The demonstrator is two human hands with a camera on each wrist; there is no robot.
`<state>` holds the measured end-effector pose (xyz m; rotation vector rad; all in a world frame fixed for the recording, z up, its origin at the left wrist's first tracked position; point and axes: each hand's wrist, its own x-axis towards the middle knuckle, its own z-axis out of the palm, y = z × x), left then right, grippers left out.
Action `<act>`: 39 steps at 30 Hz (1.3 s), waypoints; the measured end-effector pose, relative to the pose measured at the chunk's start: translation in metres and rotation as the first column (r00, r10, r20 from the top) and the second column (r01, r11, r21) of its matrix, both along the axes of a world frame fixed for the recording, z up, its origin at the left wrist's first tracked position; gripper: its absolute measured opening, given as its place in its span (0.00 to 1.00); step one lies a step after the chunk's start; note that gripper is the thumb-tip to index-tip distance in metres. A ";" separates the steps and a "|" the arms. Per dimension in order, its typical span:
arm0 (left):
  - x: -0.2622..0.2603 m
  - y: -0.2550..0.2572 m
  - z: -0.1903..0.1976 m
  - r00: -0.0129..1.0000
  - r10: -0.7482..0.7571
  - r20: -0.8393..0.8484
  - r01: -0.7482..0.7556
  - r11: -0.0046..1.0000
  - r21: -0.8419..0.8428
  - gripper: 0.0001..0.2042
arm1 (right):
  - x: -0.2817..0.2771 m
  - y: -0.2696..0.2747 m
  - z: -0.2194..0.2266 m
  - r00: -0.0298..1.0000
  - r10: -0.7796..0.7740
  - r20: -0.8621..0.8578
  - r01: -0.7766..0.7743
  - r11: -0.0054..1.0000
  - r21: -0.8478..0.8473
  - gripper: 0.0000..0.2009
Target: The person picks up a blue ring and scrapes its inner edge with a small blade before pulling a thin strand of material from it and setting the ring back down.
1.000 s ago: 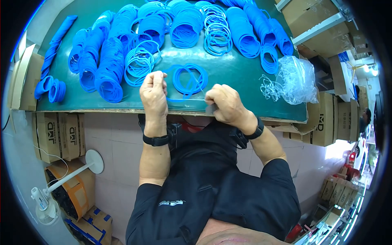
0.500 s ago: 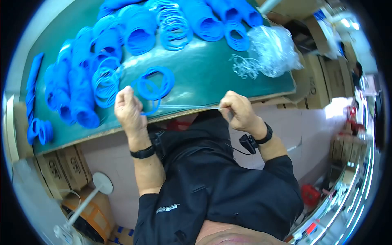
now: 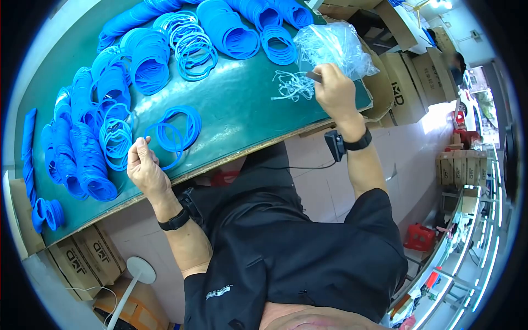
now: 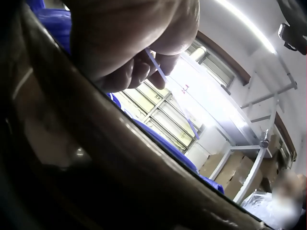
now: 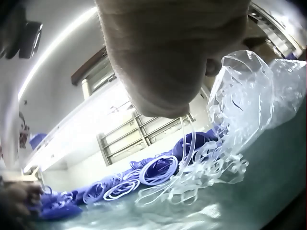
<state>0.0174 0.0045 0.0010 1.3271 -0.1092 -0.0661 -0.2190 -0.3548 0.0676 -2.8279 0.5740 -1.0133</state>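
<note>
My left hand [image 3: 147,168] is over the table's front edge at left, pinching a thin blue ring [image 3: 180,148]. In the left wrist view a narrow pale band [image 4: 156,66] passes between its curled fingers. The ring overlaps a small coil of blue rings [image 3: 192,122] on the green table. At right, my right hand [image 3: 336,94] grips a small dark flat piece [image 3: 314,76] that sticks out past the fingers. Clear strip [image 5: 191,143] hangs below that hand in the right wrist view, over a tangle of clear strips [image 3: 293,86] beside a clear plastic bag [image 3: 335,48].
Bundles of blue rings [image 3: 149,69] line the back and left of the green table [image 3: 236,107]. A rolled blue bundle [image 3: 28,154] lies at the far left. Cardboard boxes [image 3: 396,82] stand past the right end, and more boxes [image 3: 88,258] sit below the table at left.
My right hand pulled a clear strip out to the right, away from the left hand, then carried it over to the clear tangle. The left hand keeps the blue ring; the head view has turned.
</note>
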 end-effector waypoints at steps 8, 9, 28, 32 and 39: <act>0.007 -0.006 -0.006 0.974 0.070 0.214 -0.125 0.959 0.256 0.12 | 0.008 0.000 -0.004 0.957 -0.217 -0.192 0.191 0.970 -0.148 0.19; 0.010 -0.004 -0.009 0.974 0.056 0.219 -0.120 0.950 0.290 0.12 | 0.008 0.000 -0.002 0.974 -0.182 -0.133 0.165 0.978 -0.130 0.19; 0.002 -0.009 -0.010 0.911 -0.004 0.412 -0.210 0.855 0.473 0.10 | -0.004 0.043 -0.040 0.995 0.087 -0.049 -0.074 0.973 0.217 0.16; 0.002 -0.005 -0.015 0.897 -0.008 0.441 -0.224 0.853 0.472 0.11 | 0.005 0.034 -0.051 0.977 0.121 -0.175 -0.096 0.985 0.144 0.18; 0.000 -0.003 -0.016 0.899 -0.023 0.437 -0.206 0.859 0.468 0.09 | 0.006 0.014 -0.032 0.946 -0.201 -0.254 0.215 0.976 0.030 0.19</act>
